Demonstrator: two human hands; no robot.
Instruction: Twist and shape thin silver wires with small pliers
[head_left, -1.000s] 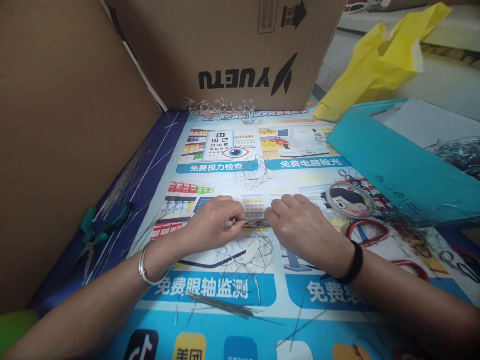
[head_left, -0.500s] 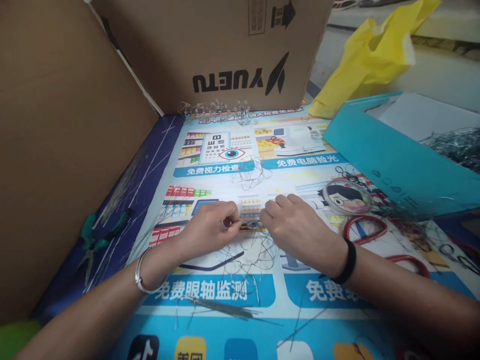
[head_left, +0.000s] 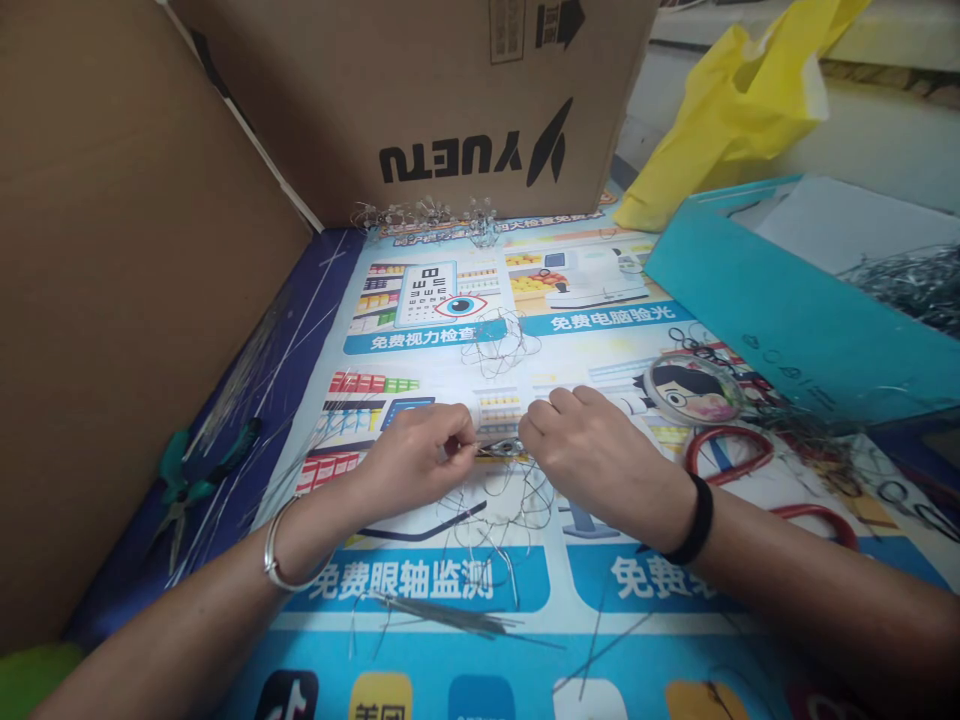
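Note:
Between my two hands stretches a small twisted piece of thin wire [head_left: 504, 448]. My left hand [head_left: 424, 450] pinches its left end between thumb and forefinger. Closed fingers of my right hand [head_left: 581, 455] are at its right end, their tips hidden behind the knuckles. Just below lies a looped wire frame [head_left: 502, 510], spread on the printed sheet; whether it joins the held piece I cannot tell. Farther off rests a similar looped wire shape [head_left: 501, 340]. Nearer to me is a bundle of cut wires [head_left: 442, 612].
Teal-handled pliers [head_left: 180, 480] and loose wires lie at left. Red-handled scissors [head_left: 731, 455], a clear round dish [head_left: 691, 392] and black rings are at right. Behind stand a cardboard box [head_left: 465, 90], a yellow bag [head_left: 720, 130] and a teal box [head_left: 750, 290] holding wire.
Both hands keep nearly the same place and grip on the wire. The whole view has shifted very slightly.

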